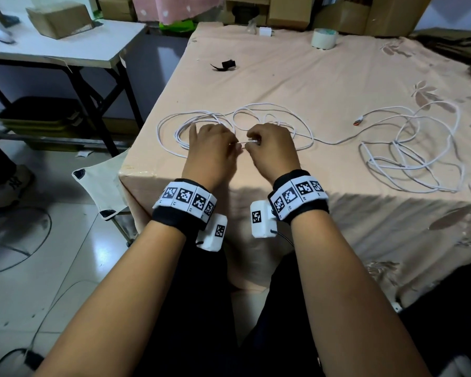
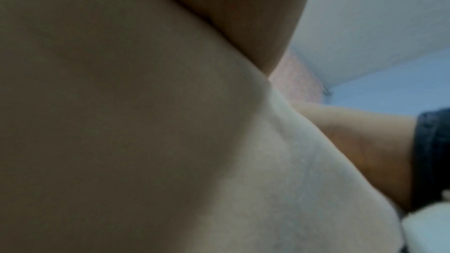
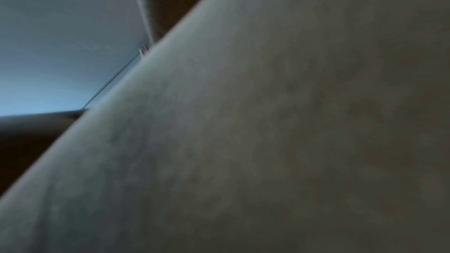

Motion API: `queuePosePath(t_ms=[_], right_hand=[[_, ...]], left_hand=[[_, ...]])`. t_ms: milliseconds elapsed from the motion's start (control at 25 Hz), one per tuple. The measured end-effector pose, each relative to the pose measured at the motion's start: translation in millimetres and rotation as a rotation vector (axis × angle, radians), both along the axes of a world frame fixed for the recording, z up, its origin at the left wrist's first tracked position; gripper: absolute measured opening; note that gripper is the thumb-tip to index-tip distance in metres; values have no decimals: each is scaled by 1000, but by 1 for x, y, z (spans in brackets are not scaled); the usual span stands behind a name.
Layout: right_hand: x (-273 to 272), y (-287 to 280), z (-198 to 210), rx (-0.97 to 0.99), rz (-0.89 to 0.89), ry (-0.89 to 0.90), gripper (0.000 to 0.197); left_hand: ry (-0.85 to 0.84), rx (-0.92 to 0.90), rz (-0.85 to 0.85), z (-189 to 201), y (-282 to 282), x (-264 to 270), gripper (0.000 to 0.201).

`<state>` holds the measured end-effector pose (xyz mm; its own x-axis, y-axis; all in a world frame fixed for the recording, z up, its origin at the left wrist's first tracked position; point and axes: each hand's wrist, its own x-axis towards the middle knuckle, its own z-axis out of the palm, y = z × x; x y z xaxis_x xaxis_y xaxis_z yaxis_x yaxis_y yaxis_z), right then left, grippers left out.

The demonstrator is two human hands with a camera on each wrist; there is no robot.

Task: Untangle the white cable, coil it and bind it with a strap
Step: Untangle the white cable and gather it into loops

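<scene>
White cable [image 1: 408, 148] sprawls mid-frame, loose loops awaiting untangling; left hand [image 1: 211, 152] and right hand [image 1: 272, 148] each pinch a short stretch, seemingly to work it free.

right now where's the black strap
In the head view the black strap lies on the peach cloth, far from both hands, left of the tape roll.

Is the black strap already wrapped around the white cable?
No, the black strap lies by itself far up the table, apart from the white cable, which is spread loose.
</scene>
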<state>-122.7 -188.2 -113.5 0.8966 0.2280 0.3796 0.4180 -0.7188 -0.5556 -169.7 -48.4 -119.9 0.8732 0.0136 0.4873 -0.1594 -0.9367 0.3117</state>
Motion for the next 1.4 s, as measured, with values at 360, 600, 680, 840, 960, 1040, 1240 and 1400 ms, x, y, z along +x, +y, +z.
queuePosePath(t_ms=[360,600,680,840,960,1040,1240,1400], right_hand=[[-9,-16,16,50,-520,-89,48],[-18,9,10,-226,275,-101,60],[-12,9,5,-259,256,-38,55],[-3,5,-1,-254,201,-112,45],[-7,5,1,-296,208,-109,48],[-6,5,3,-315,253,-52,45],[-9,6,4,-272,177,-146,28],[-14,9,8,-147,158,-252,30]], left_hand=[[-12,-177,2,7,4,-10,26],[31,-105,147,2,3,-9,27],[88,-61,185,2,2,-7,33],[153,-10,157,3,4,-6,32],[177,27,93,7,3,-10,25],[187,72,70,8,3,-11,25],[227,69,-66,19,8,-12,28],[256,57,-51,40,10,-22,33]])
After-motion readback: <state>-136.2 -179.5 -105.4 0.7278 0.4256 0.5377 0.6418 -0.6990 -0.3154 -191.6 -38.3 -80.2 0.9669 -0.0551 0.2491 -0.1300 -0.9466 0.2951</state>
